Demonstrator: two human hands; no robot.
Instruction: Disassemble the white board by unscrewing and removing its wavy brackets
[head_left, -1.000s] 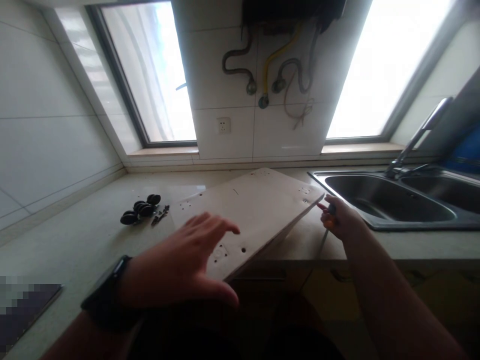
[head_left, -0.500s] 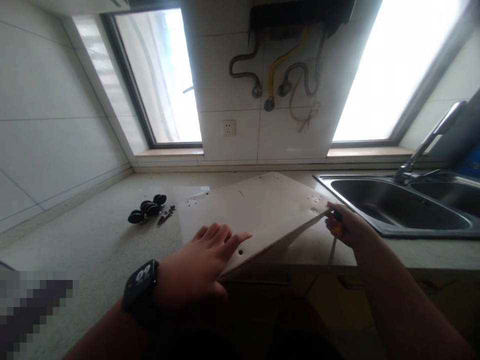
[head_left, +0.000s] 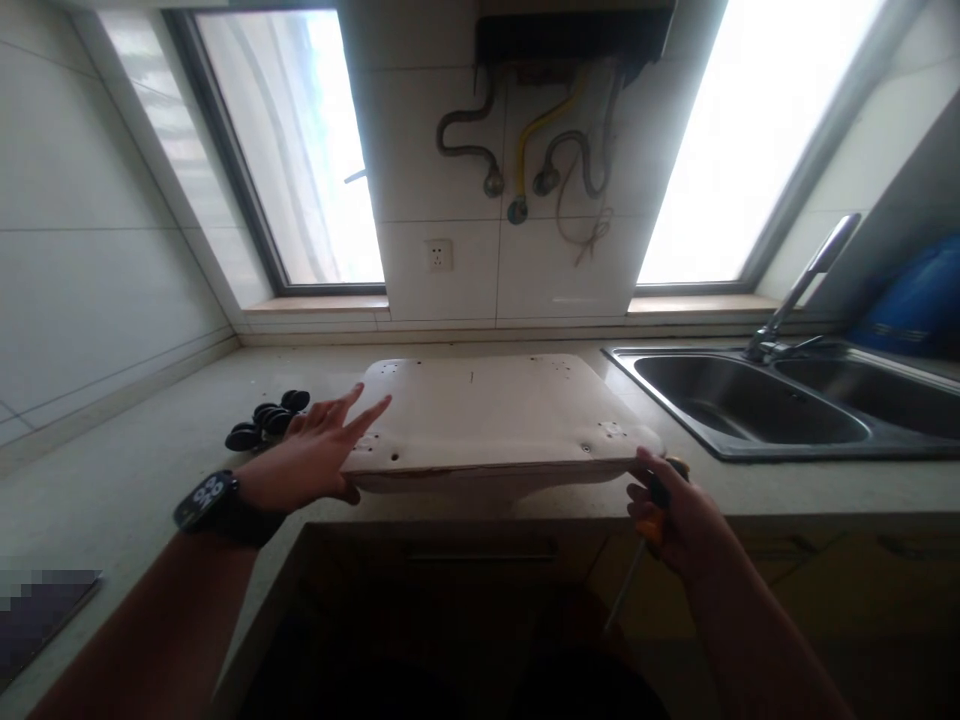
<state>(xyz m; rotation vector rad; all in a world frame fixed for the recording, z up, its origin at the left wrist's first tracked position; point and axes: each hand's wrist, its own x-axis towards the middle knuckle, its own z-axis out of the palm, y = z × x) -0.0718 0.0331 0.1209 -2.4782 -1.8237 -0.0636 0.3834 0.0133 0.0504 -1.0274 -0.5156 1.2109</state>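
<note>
A pale board (head_left: 480,410) with rounded corners and small holes near them lies on the counter, its long edge toward me. At its left front corner is my left hand (head_left: 315,455), fingers spread and thumb apart, with a watch on the wrist. My right hand (head_left: 679,515) is closed around a screwdriver (head_left: 652,522) with an orange and black handle, its shaft pointing down. The fingers of that hand also touch the board's right front corner. Several black caster wheels (head_left: 266,418) lie just left of my left hand, which partly covers them.
To the right is a double-bowl steel sink (head_left: 739,410) with a faucet (head_left: 799,290). A blue object (head_left: 915,305) stands behind it. Pipes (head_left: 517,160) hang on the wall. A blurred dark object (head_left: 49,620) lies at the counter's left.
The board has turned so its front edge faces me squarely. My left hand has moved left and spread its fingers. The right hand stays at the right corner with the screwdriver.
</note>
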